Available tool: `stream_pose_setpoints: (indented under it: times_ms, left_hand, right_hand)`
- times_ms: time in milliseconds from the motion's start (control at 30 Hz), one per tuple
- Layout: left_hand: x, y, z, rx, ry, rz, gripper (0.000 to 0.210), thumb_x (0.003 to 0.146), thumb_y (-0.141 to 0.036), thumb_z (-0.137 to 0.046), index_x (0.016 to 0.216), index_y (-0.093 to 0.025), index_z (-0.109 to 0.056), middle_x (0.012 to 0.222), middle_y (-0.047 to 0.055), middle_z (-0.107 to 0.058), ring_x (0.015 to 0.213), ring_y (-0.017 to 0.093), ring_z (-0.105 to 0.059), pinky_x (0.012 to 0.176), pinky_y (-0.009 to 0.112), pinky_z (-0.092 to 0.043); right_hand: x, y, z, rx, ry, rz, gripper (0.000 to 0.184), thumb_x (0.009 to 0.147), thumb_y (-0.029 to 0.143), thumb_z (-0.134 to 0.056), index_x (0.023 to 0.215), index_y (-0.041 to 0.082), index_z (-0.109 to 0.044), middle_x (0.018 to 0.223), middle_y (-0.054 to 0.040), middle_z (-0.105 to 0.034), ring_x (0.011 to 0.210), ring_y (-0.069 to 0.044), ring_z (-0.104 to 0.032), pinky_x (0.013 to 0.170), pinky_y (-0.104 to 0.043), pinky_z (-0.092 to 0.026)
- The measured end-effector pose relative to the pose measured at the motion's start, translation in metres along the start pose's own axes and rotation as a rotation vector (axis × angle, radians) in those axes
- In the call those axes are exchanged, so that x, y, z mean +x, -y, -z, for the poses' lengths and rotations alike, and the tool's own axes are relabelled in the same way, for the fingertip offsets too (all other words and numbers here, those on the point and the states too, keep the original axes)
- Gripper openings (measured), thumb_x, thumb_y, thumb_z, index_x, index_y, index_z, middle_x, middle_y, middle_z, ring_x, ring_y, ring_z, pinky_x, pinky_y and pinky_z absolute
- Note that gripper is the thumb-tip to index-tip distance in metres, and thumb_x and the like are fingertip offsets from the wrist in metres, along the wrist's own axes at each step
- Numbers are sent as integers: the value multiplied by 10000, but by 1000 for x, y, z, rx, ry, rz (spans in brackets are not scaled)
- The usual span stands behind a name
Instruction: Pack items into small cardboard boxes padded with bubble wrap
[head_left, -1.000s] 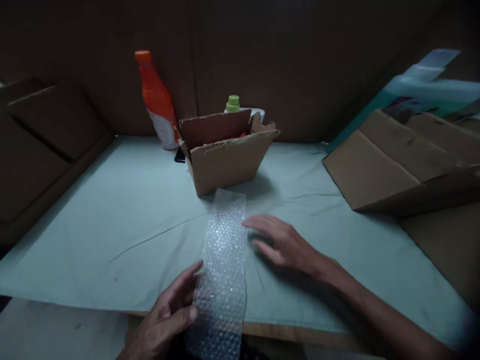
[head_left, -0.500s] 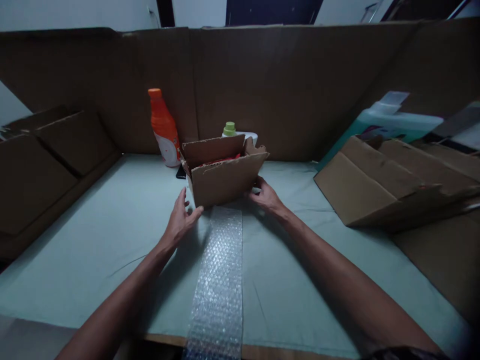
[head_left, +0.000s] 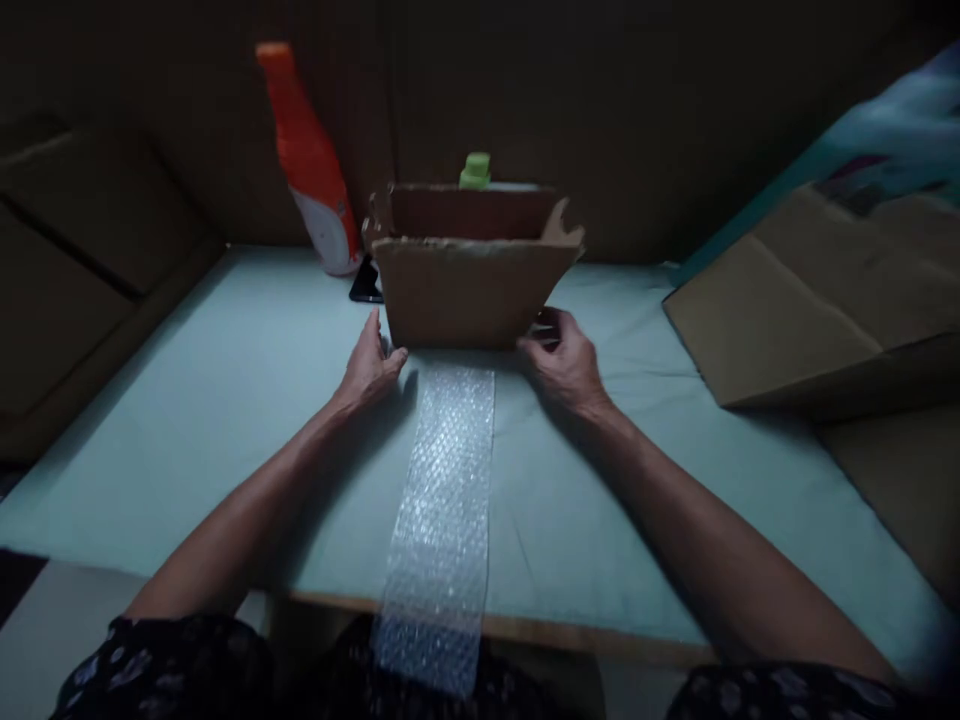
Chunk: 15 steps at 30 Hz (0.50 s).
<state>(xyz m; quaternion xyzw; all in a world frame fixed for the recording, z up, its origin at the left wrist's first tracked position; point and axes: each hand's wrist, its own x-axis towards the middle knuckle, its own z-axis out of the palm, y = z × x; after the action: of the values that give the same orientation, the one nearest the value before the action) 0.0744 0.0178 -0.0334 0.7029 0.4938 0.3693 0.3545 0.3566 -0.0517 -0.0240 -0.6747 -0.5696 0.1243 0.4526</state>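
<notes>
A small open-topped cardboard box (head_left: 465,295) stands upright at the middle of the table, its top flaps raised and ragged at the right end. My left hand (head_left: 371,362) grips its lower left corner, thumb at the front and fingers along the side. At the lower right corner my right hand (head_left: 566,358) has its thumb in front and its fingers curled round the side. A strip of bubble wrap (head_left: 446,480) runs from the front of the box toward me and hangs over the table edge. The inside of the box is mostly hidden.
An orange bottle (head_left: 311,165) with a white label stands behind to the left, near a black flat object (head_left: 366,283). A green-capped bottle (head_left: 475,172) is behind the box. Cardboard boxes lie left (head_left: 67,250) and right (head_left: 795,310); cardboard walls the back.
The box has turned so its front faces me squarely, both hands staying at its lower corners. My view has tilted down, and the red contents no longer show.
</notes>
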Motion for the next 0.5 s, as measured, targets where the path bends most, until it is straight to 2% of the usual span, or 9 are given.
stream_pose_setpoints:
  times_ms: [33, 100, 200, 267, 333, 400, 500]
  left_hand:
    - [-18, 2, 11, 40, 4, 10, 777, 857, -174, -616, 1552, -170, -271, 1523, 209, -459, 1357, 356, -482, 1088, 589, -421]
    - [-65, 3, 37, 137, 48, -45, 695, 874, -206, -606, 1522, -208, -356, 1504, 167, -500, 1367, 338, -479, 1094, 584, -428]
    - [-142, -1, 73, 260, 242, -265, 446, 907, -177, -533, 1346, -238, -576, 1394, 88, -613, 1376, 286, -485, 1147, 556, -399]
    - [-186, -4, 85, 280, 378, -356, 446, 910, -111, -488, 1317, -254, -605, 1410, 70, -606, 1424, 271, -435, 1150, 533, -412]
    - [-218, -3, 87, 292, 477, -403, 553, 891, -41, -468, 1385, -273, -557, 1488, 66, -543, 1471, 270, -369, 1147, 524, -423]
    - [-237, 1, 83, 307, 534, -453, 674, 864, 12, -462, 1464, -295, -477, 1558, 67, -465, 1500, 274, -318, 1163, 541, -403]
    - [-245, 4, 82, 304, 554, -505, 808, 829, 67, -441, 1531, -329, -374, 1605, 68, -393, 1521, 284, -273, 1179, 584, -370]
  right_hand:
    - [-17, 3, 8, -32, 19, 50, 448, 815, 362, -647, 1221, 182, -593, 1187, -137, -689, 984, -276, -679, 875, -467, -562]
    - [-64, 14, 27, -105, 124, 178, 414, 861, 352, -633, 1250, 216, -603, 1226, -116, -680, 1044, -286, -668, 912, -494, -551]
    - [-146, 37, 55, -143, 408, 431, 397, 892, 287, -641, 1288, 287, -606, 1299, -89, -669, 1196, -309, -619, 1002, -522, -502]
    - [-196, 53, 63, -165, 568, 563, 464, 904, 242, -636, 1355, 326, -566, 1406, -73, -618, 1306, -312, -555, 1042, -519, -472]
    - [-234, 63, 59, -236, 659, 636, 527, 925, 180, -591, 1423, 336, -512, 1510, -65, -533, 1412, -301, -456, 1084, -510, -436]
    - [-258, 68, 46, -317, 675, 693, 551, 946, 121, -524, 1460, 315, -482, 1557, -72, -478, 1469, -282, -378, 1114, -497, -405]
    - [-270, 77, 23, -274, 564, 823, 441, 962, 101, -493, 1369, 252, -572, 1455, -81, -587, 1414, -252, -446, 1100, -459, -412]
